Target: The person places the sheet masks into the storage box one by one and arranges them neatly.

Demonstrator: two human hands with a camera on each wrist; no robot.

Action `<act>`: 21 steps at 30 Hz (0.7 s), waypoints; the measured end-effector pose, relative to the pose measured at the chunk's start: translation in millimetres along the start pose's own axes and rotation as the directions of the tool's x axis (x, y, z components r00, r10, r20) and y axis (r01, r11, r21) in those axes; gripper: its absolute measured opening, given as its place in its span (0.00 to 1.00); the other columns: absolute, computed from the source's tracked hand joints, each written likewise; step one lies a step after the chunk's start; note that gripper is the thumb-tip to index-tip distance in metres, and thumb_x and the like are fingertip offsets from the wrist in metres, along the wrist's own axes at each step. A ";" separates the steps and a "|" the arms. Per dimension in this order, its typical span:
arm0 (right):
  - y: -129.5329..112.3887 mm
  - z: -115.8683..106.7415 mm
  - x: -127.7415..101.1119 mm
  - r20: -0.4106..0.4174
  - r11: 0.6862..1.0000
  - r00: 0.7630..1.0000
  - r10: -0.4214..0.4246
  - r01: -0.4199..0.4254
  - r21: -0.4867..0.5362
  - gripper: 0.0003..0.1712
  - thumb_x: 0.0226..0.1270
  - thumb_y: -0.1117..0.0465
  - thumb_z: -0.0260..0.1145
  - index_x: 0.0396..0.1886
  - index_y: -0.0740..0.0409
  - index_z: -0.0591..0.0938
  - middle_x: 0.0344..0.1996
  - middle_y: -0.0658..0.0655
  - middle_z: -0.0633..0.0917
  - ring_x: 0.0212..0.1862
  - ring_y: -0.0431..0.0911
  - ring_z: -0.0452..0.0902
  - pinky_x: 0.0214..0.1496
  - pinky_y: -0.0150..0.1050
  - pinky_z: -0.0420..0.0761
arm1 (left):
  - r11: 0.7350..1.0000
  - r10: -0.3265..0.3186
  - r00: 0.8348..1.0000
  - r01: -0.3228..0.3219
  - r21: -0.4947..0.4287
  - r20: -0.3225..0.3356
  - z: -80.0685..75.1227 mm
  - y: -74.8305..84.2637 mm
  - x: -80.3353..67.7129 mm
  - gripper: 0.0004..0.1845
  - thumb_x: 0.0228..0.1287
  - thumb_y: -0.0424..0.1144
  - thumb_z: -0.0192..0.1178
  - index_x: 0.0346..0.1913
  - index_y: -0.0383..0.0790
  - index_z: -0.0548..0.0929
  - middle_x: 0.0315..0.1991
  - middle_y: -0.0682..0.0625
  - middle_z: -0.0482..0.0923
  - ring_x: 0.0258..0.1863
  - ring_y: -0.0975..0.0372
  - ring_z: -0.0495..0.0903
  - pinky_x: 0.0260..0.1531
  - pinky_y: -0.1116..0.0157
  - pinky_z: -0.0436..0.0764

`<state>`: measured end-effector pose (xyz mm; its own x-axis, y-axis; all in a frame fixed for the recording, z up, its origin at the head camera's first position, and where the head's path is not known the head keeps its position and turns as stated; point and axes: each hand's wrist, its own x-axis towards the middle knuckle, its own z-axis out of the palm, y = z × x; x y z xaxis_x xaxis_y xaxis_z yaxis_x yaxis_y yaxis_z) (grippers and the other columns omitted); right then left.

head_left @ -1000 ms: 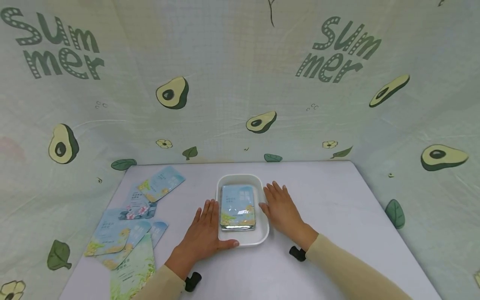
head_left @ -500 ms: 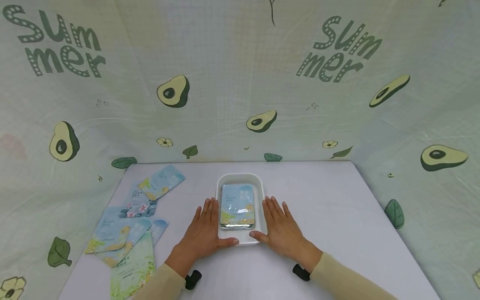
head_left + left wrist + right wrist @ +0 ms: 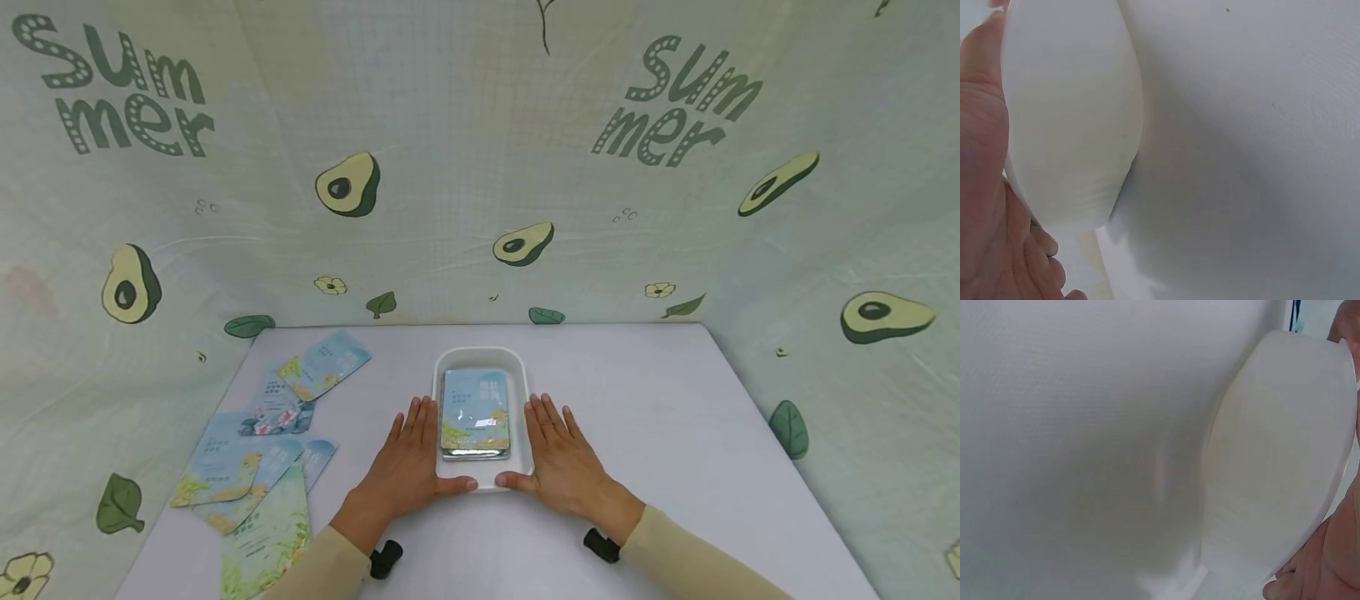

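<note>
On the white counter (image 3: 660, 417) before the avocado-print backdrop (image 3: 480, 167), I see the white tray (image 3: 480, 357) of packets (image 3: 475, 412) flanked by my left hand (image 3: 408, 462) and right hand (image 3: 562, 462), fingers flat against its sides, thumbs at its near rim.

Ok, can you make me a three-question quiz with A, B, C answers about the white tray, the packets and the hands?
1. Where is the white tray?
A. between both hands
B. on the loose packets
C. at the table's far right edge

2. What colour is the top packet in the tray, mostly?
A. red
B. light blue
C. black

3. How do the left hand and right hand lie?
A. fists in the air
B. flat beside the tray
C. holding packets up

Answers: 1 A, a hand lies at each side. 2 B, pale blue print. 3 B, straight fingers against its sides.
</note>
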<state>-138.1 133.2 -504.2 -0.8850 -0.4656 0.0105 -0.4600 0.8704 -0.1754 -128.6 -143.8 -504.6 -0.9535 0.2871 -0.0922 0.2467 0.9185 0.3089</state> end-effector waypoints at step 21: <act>-2.3 -2.3 -0.6 0.007 1.000 1.000 0.005 -0.005 -0.005 0.72 0.64 0.15 0.52 0.83 0.71 0.53 0.83 0.72 0.54 0.86 0.63 0.42 0.84 0.64 0.48 | 0.988 -0.108 0.992 0.114 0.106 -0.065 -53.3 -128.8 6.7 0.49 0.81 0.64 0.49 0.80 0.21 0.55 0.81 0.23 0.48 0.82 0.30 0.44 0.76 0.30 0.48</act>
<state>-136.7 131.9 -501.6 -0.8866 -0.4625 0.0028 -0.4561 0.8734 -0.1708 -176.0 -274.6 -494.5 -0.9837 0.1683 -0.0633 0.1532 0.9689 0.1941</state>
